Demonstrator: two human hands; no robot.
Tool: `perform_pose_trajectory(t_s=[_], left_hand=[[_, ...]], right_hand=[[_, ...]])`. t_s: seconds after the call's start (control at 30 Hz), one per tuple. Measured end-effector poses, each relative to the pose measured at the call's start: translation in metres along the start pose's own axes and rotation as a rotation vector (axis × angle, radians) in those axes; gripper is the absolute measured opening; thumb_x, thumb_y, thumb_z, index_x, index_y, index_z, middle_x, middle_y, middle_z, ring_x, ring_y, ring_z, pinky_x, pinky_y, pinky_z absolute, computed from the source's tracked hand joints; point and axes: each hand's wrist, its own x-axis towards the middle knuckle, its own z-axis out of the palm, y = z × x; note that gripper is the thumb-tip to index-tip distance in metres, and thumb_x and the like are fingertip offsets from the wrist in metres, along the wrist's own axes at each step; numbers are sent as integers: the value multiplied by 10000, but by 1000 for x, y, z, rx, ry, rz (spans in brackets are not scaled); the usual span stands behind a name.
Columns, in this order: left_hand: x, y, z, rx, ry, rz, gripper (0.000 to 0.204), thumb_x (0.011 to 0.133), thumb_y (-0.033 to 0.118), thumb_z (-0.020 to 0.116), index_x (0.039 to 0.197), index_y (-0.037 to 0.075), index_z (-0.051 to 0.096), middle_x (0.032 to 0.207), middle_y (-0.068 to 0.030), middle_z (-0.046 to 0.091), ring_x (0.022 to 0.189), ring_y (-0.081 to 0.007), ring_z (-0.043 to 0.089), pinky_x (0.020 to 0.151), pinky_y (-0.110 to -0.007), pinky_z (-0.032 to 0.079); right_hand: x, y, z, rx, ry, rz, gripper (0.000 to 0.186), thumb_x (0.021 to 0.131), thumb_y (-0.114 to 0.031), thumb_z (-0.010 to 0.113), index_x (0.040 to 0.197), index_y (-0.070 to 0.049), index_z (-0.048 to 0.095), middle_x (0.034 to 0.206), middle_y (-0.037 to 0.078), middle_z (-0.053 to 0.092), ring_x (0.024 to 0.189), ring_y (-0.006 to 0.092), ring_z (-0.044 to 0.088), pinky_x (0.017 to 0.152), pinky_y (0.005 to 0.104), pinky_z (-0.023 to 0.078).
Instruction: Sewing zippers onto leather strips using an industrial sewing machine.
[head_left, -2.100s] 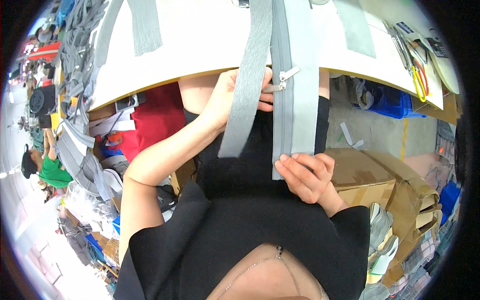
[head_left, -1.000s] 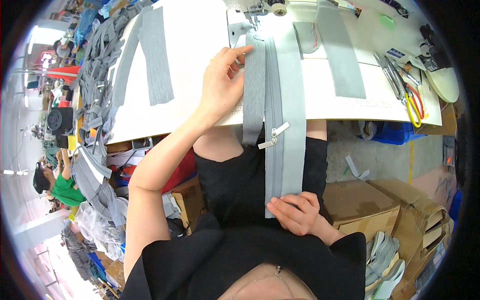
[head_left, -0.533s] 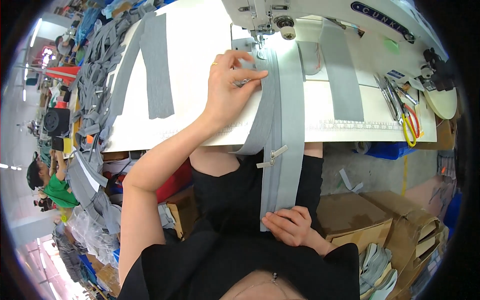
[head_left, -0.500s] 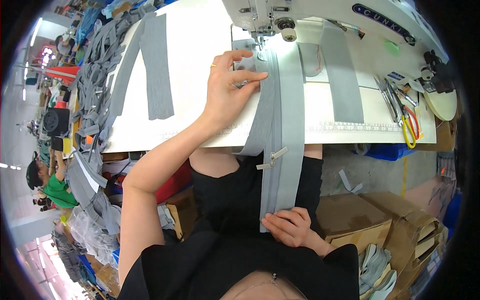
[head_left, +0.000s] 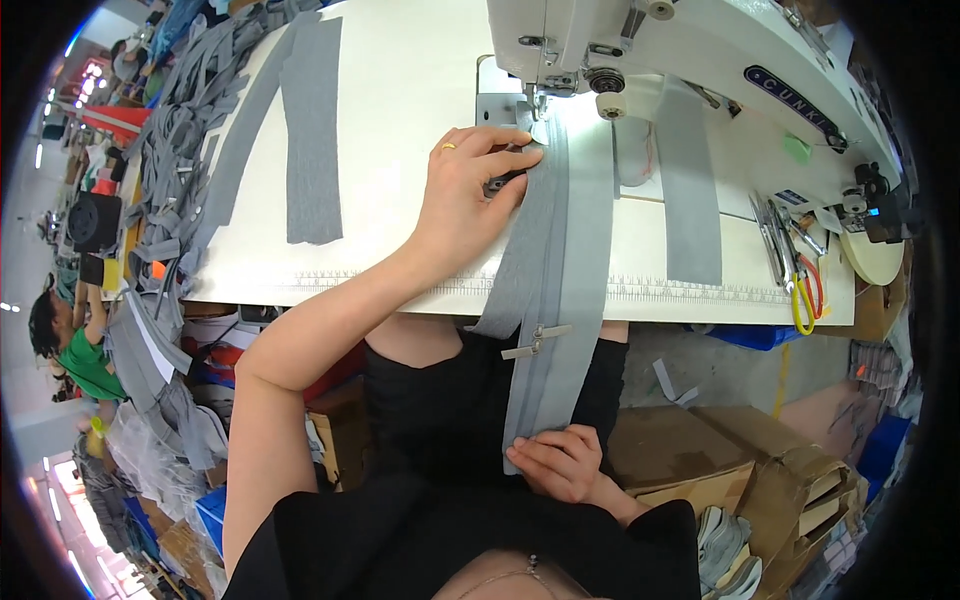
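A long grey zipper tape, sandwiched with wider grey fabric, runs from under the sewing machine's presser foot down over the table edge to my lap. Two metal zipper pulls sit on it below that edge. My left hand is just in front of the foot, thumb and fingertips closed on a grey fabric strip along the zipper's left side. This strip curls down past the edge. Low in front of me, my right hand grips the lower end of the zipper piece.
On the white table, grey strips lie at left and another strip at right. Scissors and small tools lie by the right edge. A heap of grey strips stands far left. Cardboard boxes are at lower right.
The raised fingers of my left hand have come down to the strip near the foot. My right hand still holds the lower end. The whole view has shifted slightly.
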Motion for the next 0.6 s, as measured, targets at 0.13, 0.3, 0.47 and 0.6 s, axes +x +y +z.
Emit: perform_pose_trajectory(t_s=[0.13,0.3,0.47,0.6], left_hand=[[0,4,2,-3,3,-46,358,890,-13,687,1222,92,768,1197,-94,694,1213,-285,591,1044,-361,476],[2,10,-2,-151,1,-143,333,889,-27,691,1201,66,765,1152,-93,689,1148,-248,625,998,-340,510],[1,4,-2,-246,23,-176,291,881,-32,707,1156,37,774,1156,-107,691,1097,-215,650,965,-329,530],[1,5,3,-180,3,-166,301,887,-20,711,1162,73,792,1157,-93,681,1087,-201,645,929,-310,531]], right_hand=[[7,4,0,14,-1,38,321,772,-63,758,1089,-111,778,1106,-4,746,912,151,671,805,324,437],[18,9,2,24,-2,59,348,751,-61,770,1096,-108,771,1116,-5,746,915,154,666,797,337,432],[29,16,4,25,32,69,359,731,-67,794,1087,-105,771,1102,-7,745,903,161,662,797,345,432],[38,23,5,25,66,82,370,707,-56,809,1072,-101,774,1090,-10,743,897,167,659,802,350,435]])
